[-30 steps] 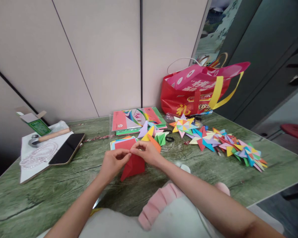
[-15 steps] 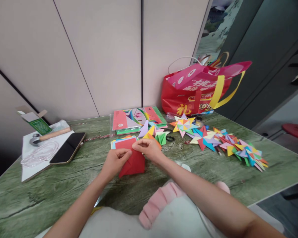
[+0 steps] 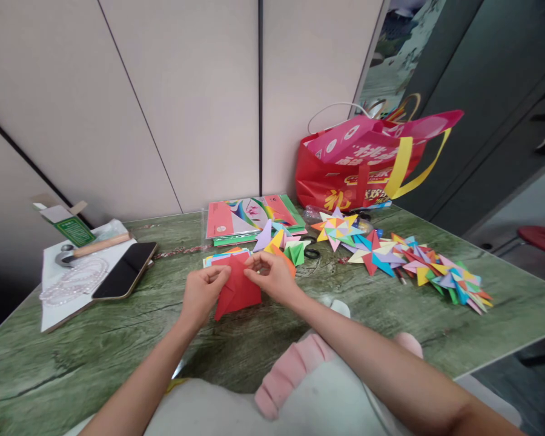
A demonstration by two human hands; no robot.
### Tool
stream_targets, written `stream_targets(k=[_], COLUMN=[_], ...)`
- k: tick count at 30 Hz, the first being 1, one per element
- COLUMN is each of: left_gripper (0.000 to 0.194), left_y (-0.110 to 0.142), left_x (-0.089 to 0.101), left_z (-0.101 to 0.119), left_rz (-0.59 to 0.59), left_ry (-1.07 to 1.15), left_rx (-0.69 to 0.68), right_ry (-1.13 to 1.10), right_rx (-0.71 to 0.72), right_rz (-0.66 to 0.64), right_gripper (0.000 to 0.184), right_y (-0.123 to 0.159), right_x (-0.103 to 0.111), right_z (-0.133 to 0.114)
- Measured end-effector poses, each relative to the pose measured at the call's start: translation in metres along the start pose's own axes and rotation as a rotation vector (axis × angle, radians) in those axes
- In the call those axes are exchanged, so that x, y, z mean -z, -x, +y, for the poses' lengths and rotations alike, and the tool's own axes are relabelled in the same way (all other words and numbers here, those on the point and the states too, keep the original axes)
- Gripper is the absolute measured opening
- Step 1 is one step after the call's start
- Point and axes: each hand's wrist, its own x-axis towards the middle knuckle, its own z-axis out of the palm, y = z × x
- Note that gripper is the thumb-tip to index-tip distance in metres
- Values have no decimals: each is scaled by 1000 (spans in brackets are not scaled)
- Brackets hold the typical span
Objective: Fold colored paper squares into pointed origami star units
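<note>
A partly folded sheet of red origami paper (image 3: 242,290) is held up between my two hands, over the green marbled table. My left hand (image 3: 204,290) pinches its left side, thumb and forefinger together. On the upper right edge, my right hand (image 3: 270,275) pinches the same sheet with thumb and fingertips. Behind the sheet lies a stack of coloured paper (image 3: 213,257), partly hidden by it. Several folded paper pieces (image 3: 272,239) in purple, yellow, orange and green sit just beyond my right hand.
Packs of coloured paper (image 3: 249,217) lie by the wall. Folded paper stars (image 3: 338,229) spread rightward across the table (image 3: 95,357), below a red gift bag (image 3: 358,169). Black scissors (image 3: 312,254) lie near the middle. At left are a phone (image 3: 126,271), a hammer (image 3: 97,245) and a green box (image 3: 75,229).
My hands have moved slightly apart, the left one leftward. The red paper has turned a little, and a slanting fold now shows on its left side.
</note>
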Motion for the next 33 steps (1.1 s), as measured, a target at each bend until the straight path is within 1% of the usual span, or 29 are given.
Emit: stream_targets(k=[2,6,9,13,16,18,21,26,33], left_gripper=[24,25,27,26,27,28,29,30,33], left_y=[1,1,1,-1,-1,0,0,0,-1], left_x=[0,-2,-2,-1,-1,-2,-3,-2,0], left_z=[1,3,2,1,1,1,2,2,2], left_rz=[3,10,6,36,45,42,20,-22,-103], left_ry=[5,36,69,100,116,116,124,129,90], left_rx=[1,21,40,60,76,90,103,108,85], right_ry=[66,206,230,214,208,209,205,175,118], right_rx=[45,207,255,267,281,267,226,227,163], right_rz=[6,-12,-52,-79,-116,-131,-140,-160,-174], right_gripper=[8,6,9,15,16,15,15,17,17], right_y=[2,5,6,5,4,4,5,5,2], right_x=[0,1,0,0,1,1,1,2,3], right_z=[-3,-8,-10,-11,-11,-10,-9,-7,-5])
